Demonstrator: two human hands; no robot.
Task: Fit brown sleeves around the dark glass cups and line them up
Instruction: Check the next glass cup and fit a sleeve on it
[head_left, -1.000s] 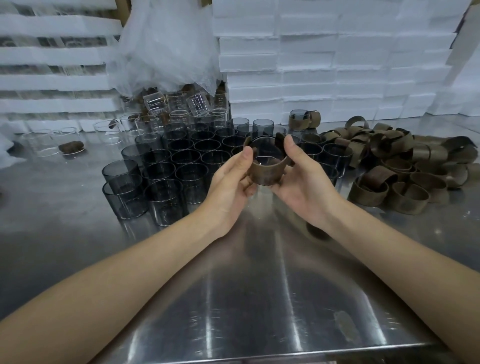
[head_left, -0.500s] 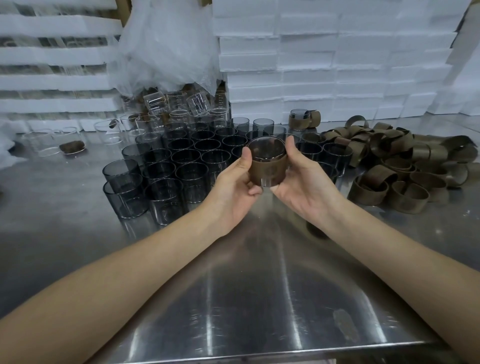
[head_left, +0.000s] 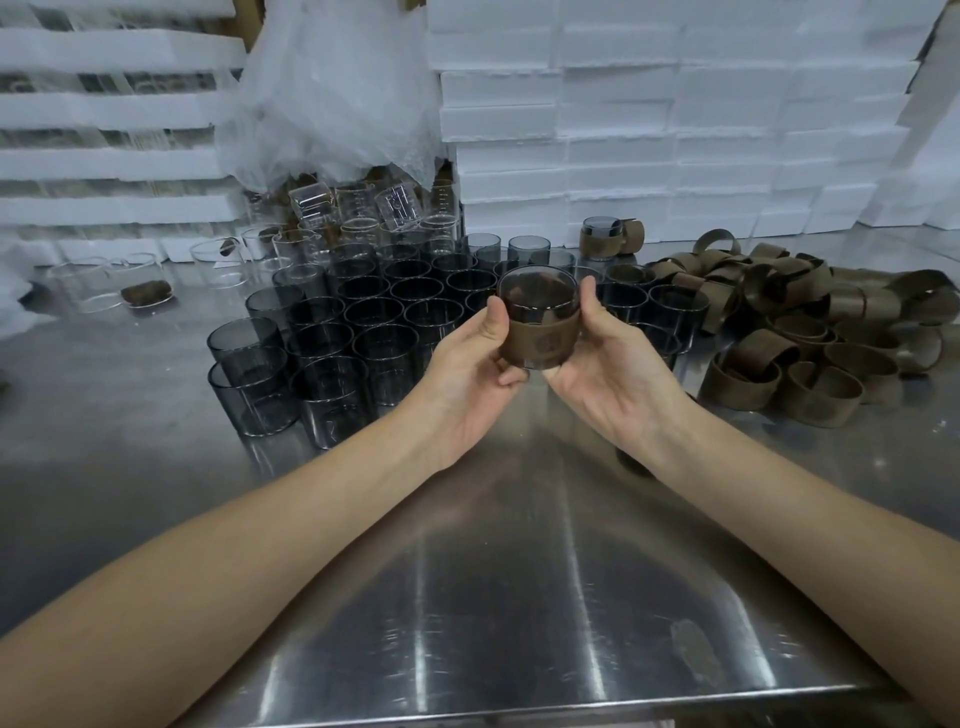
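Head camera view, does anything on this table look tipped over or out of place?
Yes. At the back, two clear glasses lie tilted on top of the upright ones, under the plastic sheet. The held sleeved cup looks fine.

The steel desk (head_left: 467, 597) carries clustered dark glass cups (head_left: 332, 332), loose brown sleeves (head_left: 789, 332) and clear glasses (head_left: 104, 283).

Cool, even light falls from overhead, fairly bright, leaving only soft, faint shadows. The steel table (head_left: 519, 597) catches it in pale streaks of glare running toward the near edge. The white foam blocks (head_left: 675, 130) at the back are close to washed out, while the dark glass cups (head_left: 363, 332) read almost black. The wide lens bends straight lines at the borders, so the stacks lean at far right. The sleeved cup (head_left: 538, 322) looks slightly soft.
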